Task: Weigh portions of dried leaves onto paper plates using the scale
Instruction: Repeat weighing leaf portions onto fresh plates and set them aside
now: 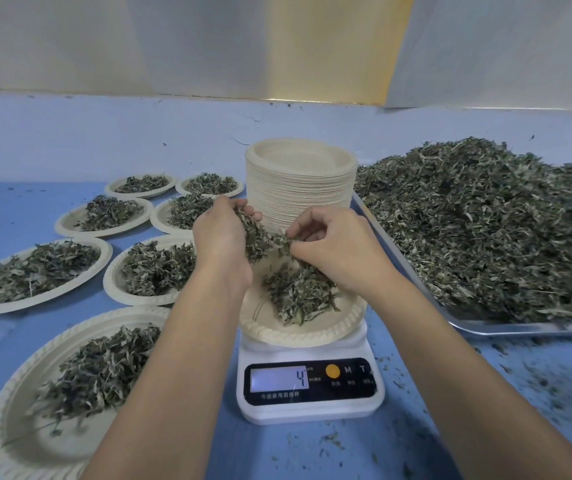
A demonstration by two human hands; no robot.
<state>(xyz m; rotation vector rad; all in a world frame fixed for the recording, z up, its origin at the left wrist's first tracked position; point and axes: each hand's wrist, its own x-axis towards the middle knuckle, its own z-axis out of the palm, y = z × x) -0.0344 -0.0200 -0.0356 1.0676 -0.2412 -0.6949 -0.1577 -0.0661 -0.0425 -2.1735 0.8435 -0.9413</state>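
Nearest to the person, a white digital kitchen scale [310, 382] stands on the blue table [485, 427], and its display shows a 4. On the scale sits a paper plate [298, 336] with a small pile of leaves [300, 296] in it. Just above this plate both hands work. The left hand [220, 237] has its fingers curled around a clump of dried leaves [256, 237]. The right hand [338, 249] pinches the lower end of the same clump between thumb and fingertips, so both hands are closed on the leaves and the clump hangs over the plate. I judge that leaves are being added little by little and that this portion is not yet complete, though the target weight is not shown. At the left, from near to far, seven filled plates [4, 410] lie on the table, so a good part of the work is done. Behind the hands a tall stack of empty paper plates [298, 188] waits. At the right a metal tray [485, 330] carries a large heap of leaves [485, 230], so many portions are probably left. Leaf crumbs [506, 351] are scattered on the table near the tray. At the far side the wall [104, 133] is pale blue below, with white and yellowish panels above.
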